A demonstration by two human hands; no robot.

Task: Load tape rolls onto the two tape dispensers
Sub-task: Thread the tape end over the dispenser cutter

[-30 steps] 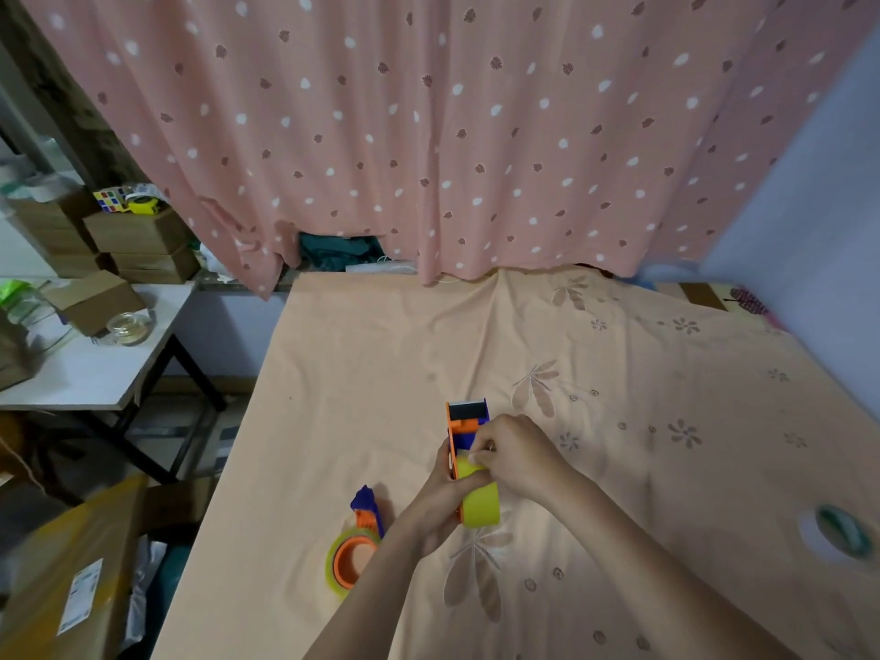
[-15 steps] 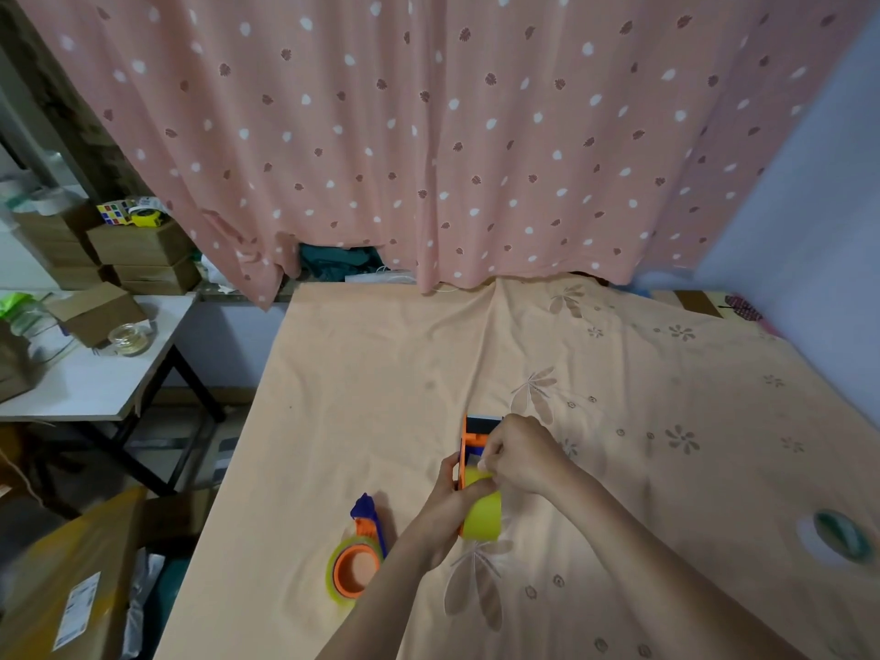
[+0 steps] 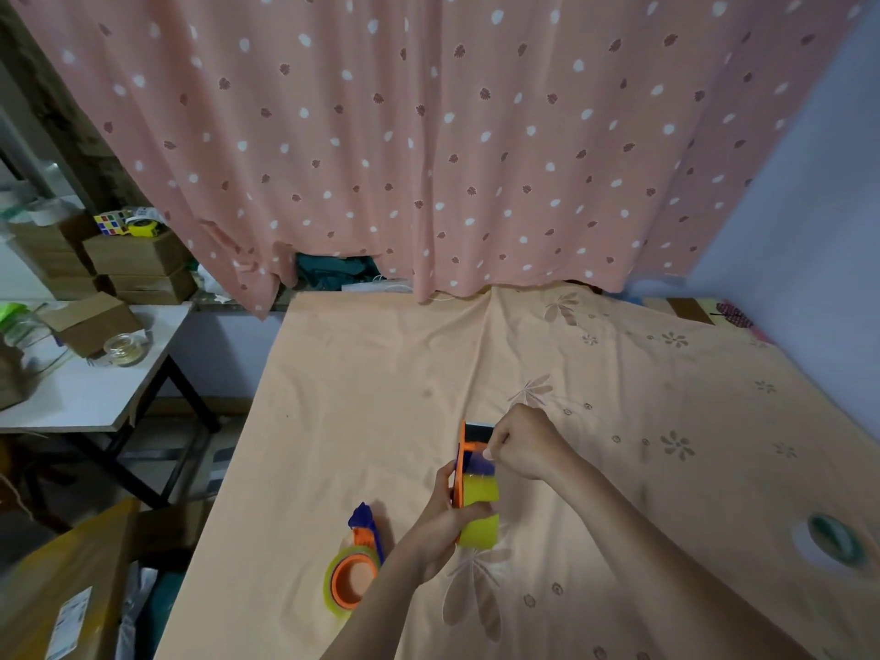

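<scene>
A: What is under the hands?

B: A peach cloth with flower prints (image 3: 595, 373) covers the whole flat top. I cannot tell if it is a bed or a counter underneath. A pink curtain with white dots (image 3: 428, 135) hangs behind it. A pale blue wall (image 3: 809, 207) is on the right. A white side counter (image 3: 85, 402) stands off to the left, with brown cardboard boxes (image 3: 138, 259) on and behind it.

A: How many tape things are there?

B: Two dispensers. The orange and blue tape dispenser (image 3: 469, 457) is up in the hands, with a yellow-green tape roll (image 3: 480, 514) on it. The second orange and blue dispenser (image 3: 359, 562) lies flat on the cloth, just left of the hands, and it has a clear yellowish roll around its orange wheel. One more roll, a green-edged tape roll (image 3: 833, 540), lies alone far to the right.

A: What are the hands doing?

B: The left hand (image 3: 445, 521) is wrapped around the yellow-green roll and the dispenser from the left side. The right hand (image 3: 526, 443) is closed, and its fingers (image 3: 493, 447) pinch at the top of the roll, by the blue part. What they pinch is too small to see.

A: Is there room to move?

B: Yes. The cloth is bare from the hands up to the curtain. The flat dispenser lies near the left edge of the cloth.
</scene>
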